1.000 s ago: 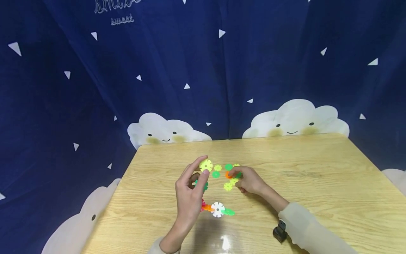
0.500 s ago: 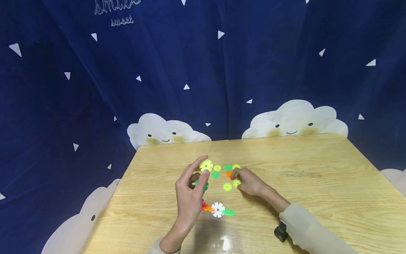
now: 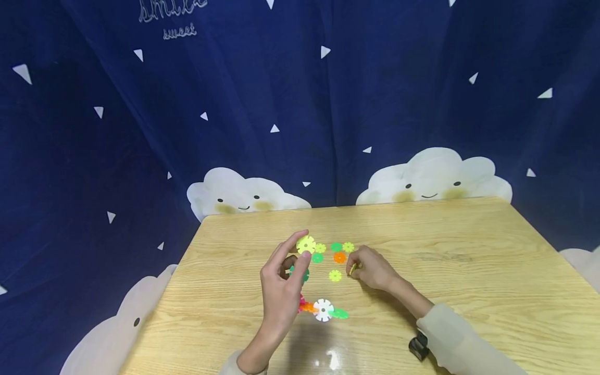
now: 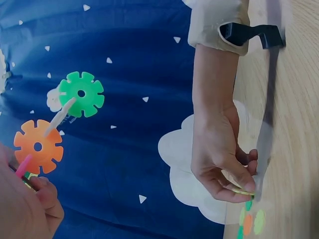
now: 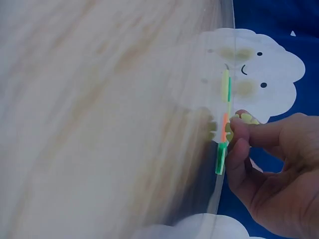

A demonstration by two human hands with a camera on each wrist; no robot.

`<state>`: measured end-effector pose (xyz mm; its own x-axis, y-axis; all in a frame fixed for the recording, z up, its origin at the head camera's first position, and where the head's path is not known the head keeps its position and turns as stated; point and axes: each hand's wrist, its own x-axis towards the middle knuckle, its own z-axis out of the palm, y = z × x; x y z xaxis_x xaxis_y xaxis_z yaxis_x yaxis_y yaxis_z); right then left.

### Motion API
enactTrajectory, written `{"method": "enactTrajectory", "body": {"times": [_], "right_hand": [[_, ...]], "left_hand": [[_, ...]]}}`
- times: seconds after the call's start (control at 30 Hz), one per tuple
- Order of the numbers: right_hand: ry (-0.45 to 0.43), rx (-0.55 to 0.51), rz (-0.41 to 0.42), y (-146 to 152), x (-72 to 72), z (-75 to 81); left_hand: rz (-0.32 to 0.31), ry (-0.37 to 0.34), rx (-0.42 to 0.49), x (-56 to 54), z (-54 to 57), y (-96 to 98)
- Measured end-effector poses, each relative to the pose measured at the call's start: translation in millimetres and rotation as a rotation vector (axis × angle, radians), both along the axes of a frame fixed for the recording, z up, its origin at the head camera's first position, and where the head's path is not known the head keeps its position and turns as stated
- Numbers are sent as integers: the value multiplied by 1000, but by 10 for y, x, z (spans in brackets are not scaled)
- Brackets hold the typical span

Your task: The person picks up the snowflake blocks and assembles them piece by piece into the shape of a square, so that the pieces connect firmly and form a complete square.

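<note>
My left hand (image 3: 281, 286) grips a joined chain of notched plastic snowflake discs, thumb and forefinger at a yellow disc (image 3: 306, 245). A dark green disc (image 3: 304, 275) shows behind the thumb. Lower down hang pink, orange, white (image 3: 323, 310) and green (image 3: 339, 313) discs; the left wrist view shows the orange disc (image 4: 39, 147) and green disc (image 4: 82, 94) face on, the white one edge-on between them. On the table's far side, my right hand (image 3: 372, 268) pinches a loose yellow disc (image 3: 353, 269), tilted up on edge. Its curled fingers partly hide that disc.
Left of the right hand, several loose discs lie flat on the wooden table (image 3: 445, 250), among them an orange disc (image 3: 339, 257) and a yellow disc (image 3: 335, 275). A black wrist camera (image 3: 419, 346) sits at the right sleeve. A blue curtain (image 3: 262, 104) hangs behind.
My right hand has drawn slightly right, off the orange disc, and tipped a yellow disc up between its fingers. A green disc beside it has gone from sight. The left hand stays nearly still.
</note>
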<state>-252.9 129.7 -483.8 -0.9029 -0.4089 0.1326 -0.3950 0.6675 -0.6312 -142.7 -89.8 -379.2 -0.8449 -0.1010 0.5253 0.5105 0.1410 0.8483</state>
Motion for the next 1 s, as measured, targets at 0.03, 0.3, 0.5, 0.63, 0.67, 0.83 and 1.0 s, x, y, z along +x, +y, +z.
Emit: {"method": "enactTrajectory", "body": {"times": [0.03,0.3,0.5,0.63,0.67,0.83,1.0], "right_hand": [[-7,-24,-1,12,5,11],[-144,-345,-8,81,99,240],[-154,-467,-7,79,227,510],[-158,-571,24,53,331,699],[-160,-599,35,44,358,743],[-160,-734,81,-15,510,935],[-92,-850,113,-96,651,1075]], "left_hand": [[1,-1,-1,0,0,2],[-23,-20,21,1,8,9],[-43,-36,47,1,21,11],[-37,-49,46,3,28,18],[-35,-52,44,2,30,20],[-37,-63,49,-2,34,36],[-54,-66,69,1,41,68]]}}
